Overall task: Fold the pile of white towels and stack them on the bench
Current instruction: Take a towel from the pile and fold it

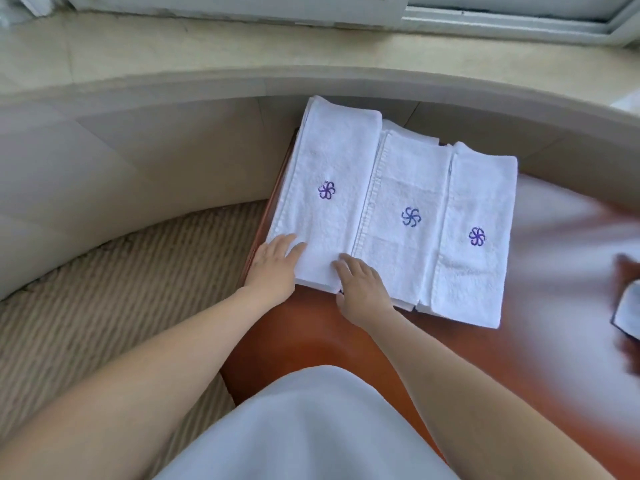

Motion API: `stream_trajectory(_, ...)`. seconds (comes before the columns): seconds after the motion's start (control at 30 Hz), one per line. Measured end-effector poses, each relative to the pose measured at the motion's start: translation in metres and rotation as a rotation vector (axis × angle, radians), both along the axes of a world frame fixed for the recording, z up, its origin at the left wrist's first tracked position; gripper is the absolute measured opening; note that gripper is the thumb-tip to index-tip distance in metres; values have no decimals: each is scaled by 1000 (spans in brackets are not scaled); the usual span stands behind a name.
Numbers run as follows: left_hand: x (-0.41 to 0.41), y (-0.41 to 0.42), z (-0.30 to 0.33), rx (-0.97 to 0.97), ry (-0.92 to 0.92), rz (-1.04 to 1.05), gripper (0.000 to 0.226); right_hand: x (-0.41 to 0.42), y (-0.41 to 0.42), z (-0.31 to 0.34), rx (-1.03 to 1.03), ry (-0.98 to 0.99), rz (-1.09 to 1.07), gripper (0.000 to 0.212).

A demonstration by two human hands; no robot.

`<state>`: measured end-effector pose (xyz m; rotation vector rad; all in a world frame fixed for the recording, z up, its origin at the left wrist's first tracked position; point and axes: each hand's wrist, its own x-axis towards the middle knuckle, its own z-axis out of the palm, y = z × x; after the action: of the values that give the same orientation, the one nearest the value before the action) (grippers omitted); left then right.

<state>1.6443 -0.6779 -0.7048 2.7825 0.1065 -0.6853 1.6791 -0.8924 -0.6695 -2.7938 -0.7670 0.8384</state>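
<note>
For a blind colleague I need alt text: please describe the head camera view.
Two bare hands, left hand and right hand, rest on the leftmost stack of folded white towels. Two more stacks, middle and right, lie beside it on a reddish-brown bench.

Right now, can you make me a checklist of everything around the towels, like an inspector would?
Surface: brown bench, bare at the near end.
Job's things: three towel stacks side by side, left stack, middle stack, right stack, each with a purple flower logo on top.
Clutter: a blurred item at the right edge, too blurry to name.
Grips: left hand flat on the left stack's near corner; right hand with fingers on that stack's near edge, thumb below.
Cables: nothing seen.
Surroundings: ribbed carpet, beige ledge, window frame.
</note>
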Motion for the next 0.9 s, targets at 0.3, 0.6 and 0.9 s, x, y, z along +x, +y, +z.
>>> stream_trajectory(0.3,-70,-66,47,-21,118,23,62,-87,-53,31,-11,51,-89,70)
stream_trajectory(0.6,-153,-231,97,-125,-37,-108,55,-194,-188,87,342,-4,-711,70)
stream_trajectory(0.9,-223,-412,173,-363,-184,-228,52,-318,-351,147,450,-206,-982,65)
